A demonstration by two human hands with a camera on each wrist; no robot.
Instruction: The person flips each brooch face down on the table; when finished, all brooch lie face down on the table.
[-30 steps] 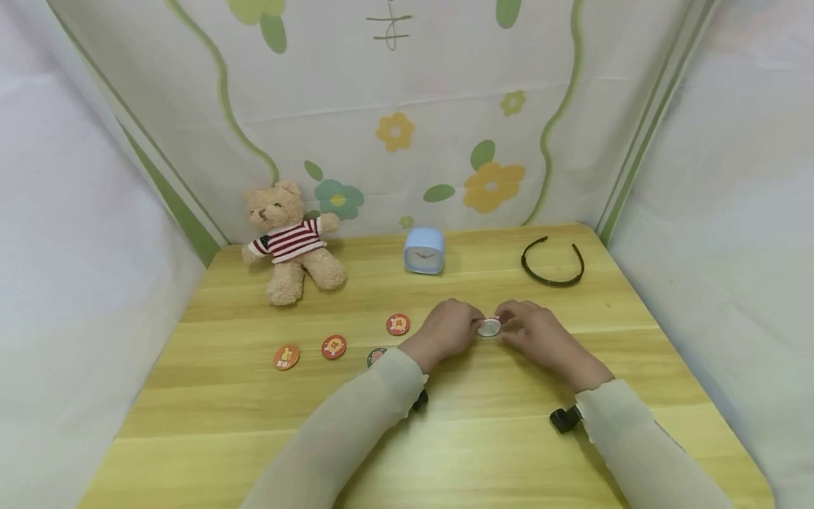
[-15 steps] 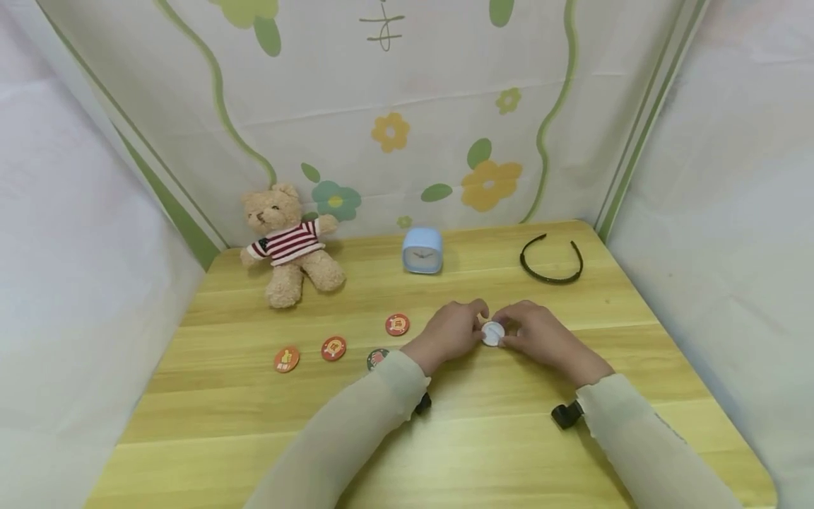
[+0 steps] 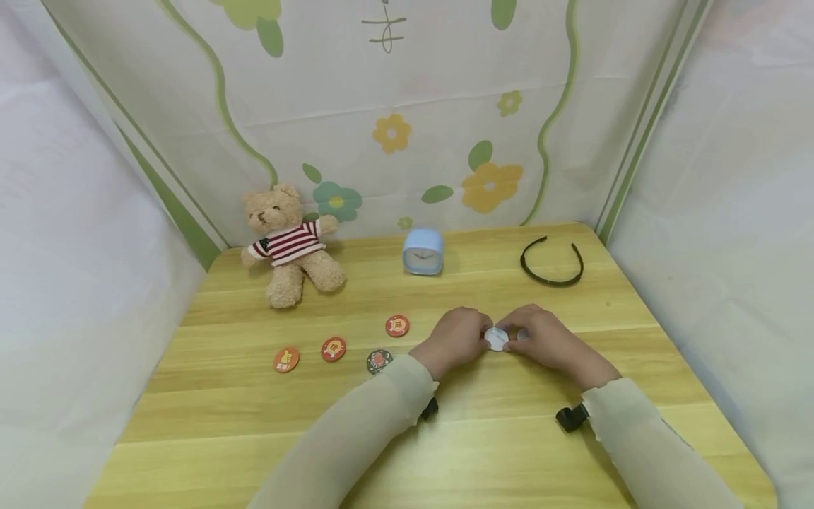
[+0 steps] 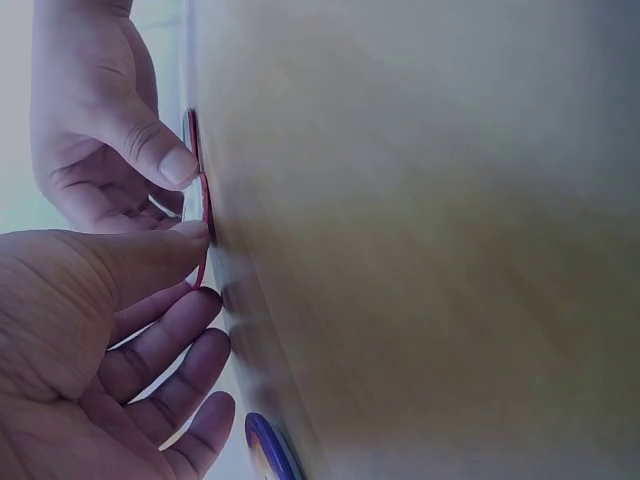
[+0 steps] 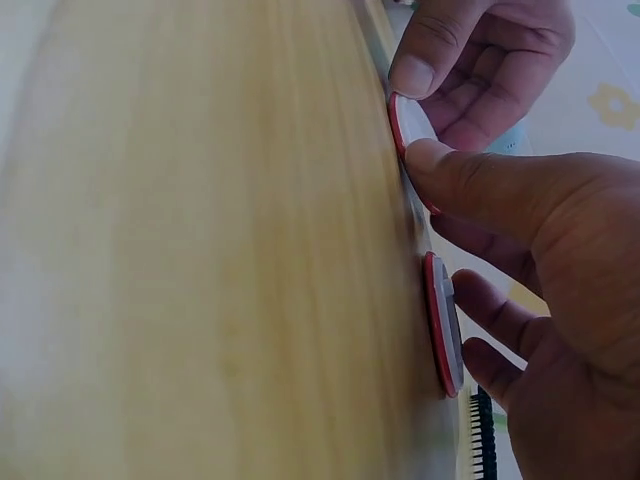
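A round badge (image 3: 497,339) with a white back and a red rim is held between both hands, low over the table. My left hand (image 3: 456,338) pinches its left edge, thumb on the white side in the left wrist view. My right hand (image 3: 548,339) pinches the opposite edge with thumb and finger. Beneath the right hand's other fingers lies a second red-rimmed disc (image 5: 443,325), grey side up; in the head view it is mostly hidden. A badge with a dark blue rim (image 4: 270,448) sits beyond the left fingers.
Several face-up badges lie to the left: an orange one (image 3: 287,360), a red one (image 3: 333,348), another red one (image 3: 397,326) and a dark green one (image 3: 379,361). Behind are a teddy bear (image 3: 292,244), a blue clock (image 3: 422,252) and a black headband (image 3: 552,265).
The held badge has come slightly nearer and turned its white back more upward. The left index finger, lifted half a second ago, has come down to its edge. The second disc now shows.
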